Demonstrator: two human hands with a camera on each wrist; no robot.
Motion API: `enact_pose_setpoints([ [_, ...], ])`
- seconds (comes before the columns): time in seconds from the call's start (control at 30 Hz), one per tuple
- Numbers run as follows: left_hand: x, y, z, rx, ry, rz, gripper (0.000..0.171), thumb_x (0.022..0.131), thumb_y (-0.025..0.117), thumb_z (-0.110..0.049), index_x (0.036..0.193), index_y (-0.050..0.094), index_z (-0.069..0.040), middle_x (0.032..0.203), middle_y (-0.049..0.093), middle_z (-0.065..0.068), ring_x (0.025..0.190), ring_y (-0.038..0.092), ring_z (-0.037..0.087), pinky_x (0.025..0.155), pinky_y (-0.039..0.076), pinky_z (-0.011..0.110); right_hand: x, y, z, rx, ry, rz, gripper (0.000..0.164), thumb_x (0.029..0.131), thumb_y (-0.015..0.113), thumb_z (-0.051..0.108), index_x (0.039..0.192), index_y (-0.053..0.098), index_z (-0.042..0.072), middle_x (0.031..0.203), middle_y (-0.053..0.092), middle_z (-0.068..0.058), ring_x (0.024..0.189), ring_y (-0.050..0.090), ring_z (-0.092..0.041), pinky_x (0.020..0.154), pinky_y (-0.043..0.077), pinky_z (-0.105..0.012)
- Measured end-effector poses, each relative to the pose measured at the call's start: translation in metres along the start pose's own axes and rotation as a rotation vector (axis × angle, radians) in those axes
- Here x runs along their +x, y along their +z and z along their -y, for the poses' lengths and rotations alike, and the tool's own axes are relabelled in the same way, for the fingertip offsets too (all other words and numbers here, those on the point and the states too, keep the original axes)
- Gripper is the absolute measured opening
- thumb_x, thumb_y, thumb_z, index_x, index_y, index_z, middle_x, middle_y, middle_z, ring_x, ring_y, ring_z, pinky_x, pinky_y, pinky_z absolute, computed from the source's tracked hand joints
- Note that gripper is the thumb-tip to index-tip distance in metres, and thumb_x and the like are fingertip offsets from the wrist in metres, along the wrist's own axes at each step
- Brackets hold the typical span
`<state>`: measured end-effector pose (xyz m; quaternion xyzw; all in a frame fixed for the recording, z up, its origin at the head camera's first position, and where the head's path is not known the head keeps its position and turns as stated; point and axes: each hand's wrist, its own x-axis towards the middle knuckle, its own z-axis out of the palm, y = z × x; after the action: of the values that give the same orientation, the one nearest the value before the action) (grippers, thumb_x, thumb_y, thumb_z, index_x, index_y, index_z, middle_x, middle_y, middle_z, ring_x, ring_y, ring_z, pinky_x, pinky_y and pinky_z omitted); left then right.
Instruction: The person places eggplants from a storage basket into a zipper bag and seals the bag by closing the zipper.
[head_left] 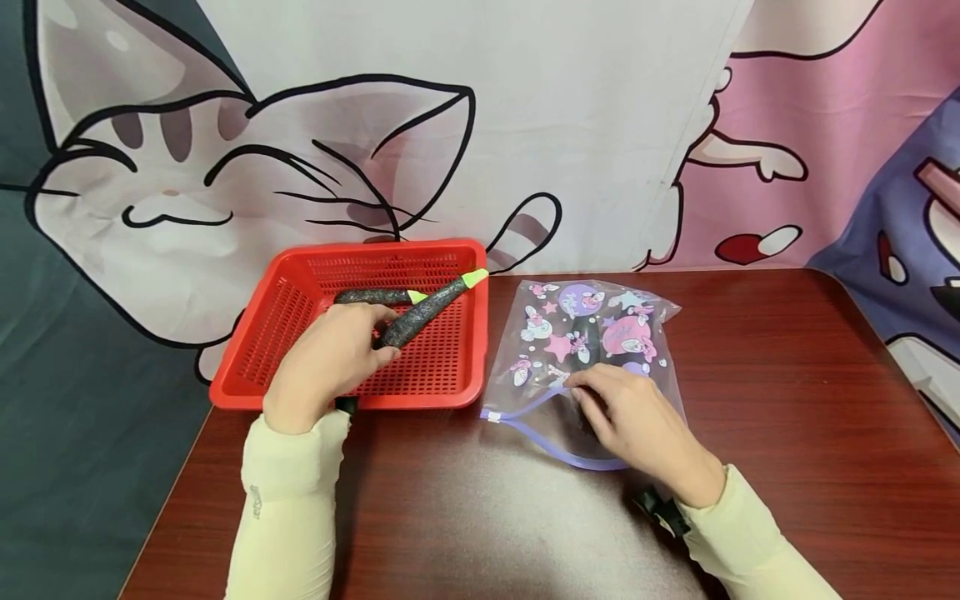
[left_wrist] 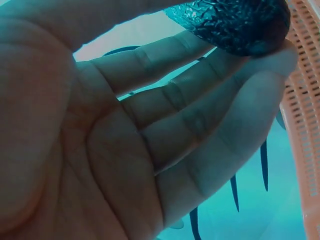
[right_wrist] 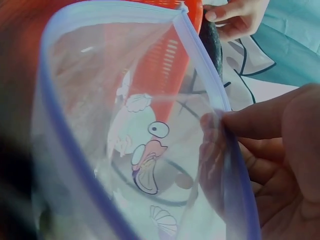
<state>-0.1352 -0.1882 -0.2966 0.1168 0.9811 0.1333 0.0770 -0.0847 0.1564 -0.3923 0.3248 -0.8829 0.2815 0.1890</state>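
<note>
While the left hand grips a rod, the right hand pinches just one lip of the bag (limp plastic), so its mouth could sag closed.

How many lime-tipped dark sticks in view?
2: one stick in the left hand, over the red basket; another stick inside it. The printed zip bag may hide more.

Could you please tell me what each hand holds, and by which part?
The left hand holds a dark, green-tipped object by the end opposite that tip; the right hand pinches the printed bag by its purple rim.
</note>
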Motion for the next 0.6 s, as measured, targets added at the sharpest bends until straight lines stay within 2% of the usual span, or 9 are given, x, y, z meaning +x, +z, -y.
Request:
enact_pose_setpoints([
  [0.17, -0.013, 0.007, -0.008, -0.035, 0.009, -0.052, 0.045, 0.086, 0.079, -0.019, 0.128, 0.066, -0.007, 0.092, 0.067, 0.004, 0.074, 0.056, 0.021, 0.069, 0.046, 0.037, 0.005, -0.004, 0.000, 0.008, 0.029, 0.051, 0.009, 0.087, 0.071, 0.003, 0.094, 0.072, 0.009, 0.087, 0.068, 0.006, 0.072, 0.058, -0.005, 0.064, 0.052, -0.032],
  [0.3, -0.024, 0.013, -0.017, -0.067, 0.010, -0.079, 0.047, 0.086, 0.079, -0.019, 0.130, 0.065, -0.006, 0.097, 0.066, 0.005, 0.077, 0.056, 0.021, 0.070, 0.047, 0.036, 0.009, -0.007, -0.001, 0.023, 0.041, 0.084, 0.006, 0.092, 0.067, 0.006, 0.094, 0.072, 0.009, 0.085, 0.067, 0.004, 0.071, 0.056, -0.005, 0.065, 0.051, -0.031],
  [0.47, -0.034, 0.018, -0.026, -0.122, 0.000, -0.103, 0.049, 0.086, 0.079, -0.018, 0.131, 0.065, -0.007, 0.104, 0.064, 0.006, 0.072, 0.054, 0.020, 0.065, 0.045, 0.034, 0.011, -0.009, -0.002, 0.022, 0.041, 0.089, 0.006, 0.092, 0.068, 0.006, 0.094, 0.073, 0.009, 0.086, 0.069, 0.004, 0.073, 0.059, -0.005, 0.066, 0.052, -0.032],
  [0.6, -0.040, 0.021, -0.033, -0.140, 0.029, -0.131, 0.047, 0.085, 0.081, -0.018, 0.129, 0.067, -0.010, 0.105, 0.064, 0.005, 0.074, 0.054, 0.019, 0.067, 0.045, 0.034, 0.012, -0.010, -0.002, 0.027, 0.028, 0.088, 0.007, 0.092, 0.068, 0.005, 0.096, 0.073, 0.008, 0.088, 0.070, 0.002, 0.075, 0.061, -0.006, 0.068, 0.053, -0.033],
])
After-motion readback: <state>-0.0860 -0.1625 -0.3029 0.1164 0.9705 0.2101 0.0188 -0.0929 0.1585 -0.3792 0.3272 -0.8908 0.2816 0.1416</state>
